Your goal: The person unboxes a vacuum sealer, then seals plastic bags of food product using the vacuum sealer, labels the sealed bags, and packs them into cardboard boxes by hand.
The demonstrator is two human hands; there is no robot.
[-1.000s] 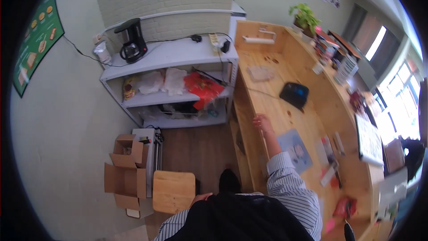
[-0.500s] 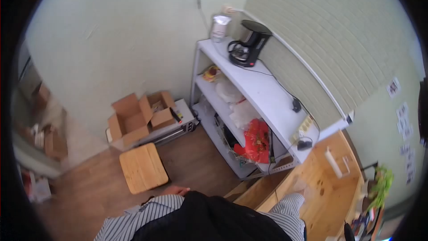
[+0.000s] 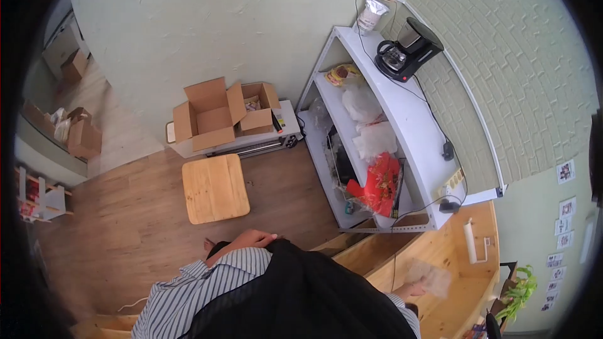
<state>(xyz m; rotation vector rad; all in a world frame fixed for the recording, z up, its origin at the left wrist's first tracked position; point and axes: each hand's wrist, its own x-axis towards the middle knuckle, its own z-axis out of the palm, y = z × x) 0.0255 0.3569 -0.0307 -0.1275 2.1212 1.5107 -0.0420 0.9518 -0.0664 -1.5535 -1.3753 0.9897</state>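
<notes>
My left hand (image 3: pixel 252 239) is in front of my body, at the edge of my black garment (image 3: pixel 301 295). Its visible fingers look loosely stretched out, and I see nothing held in them. Over the wooden counter at the lower right, my right hand (image 3: pixel 409 290) reaches out, its fingers closed on a clear plastic bag (image 3: pixel 433 278). Part of that hand is hidden behind the see-through plastic and my striped sleeve. Beyond the bag, a white roller-like bar (image 3: pixel 470 242) is mounted on the wood.
A white shelf unit (image 3: pixel 402 113) carries a coffee maker (image 3: pixel 409 50), a foil bag (image 3: pixel 372 15), a power strip (image 3: pixel 451 183) and a red package (image 3: pixel 380 183). Open cardboard boxes (image 3: pixel 212 119) sit on a white appliance (image 3: pixel 290 119). A wooden stool (image 3: pixel 215 188) stands on the floor.
The view has shifted, so the shelf and stool appear higher and further right. My right hand and the plastic bag now show more clearly beyond the sleeve.
</notes>
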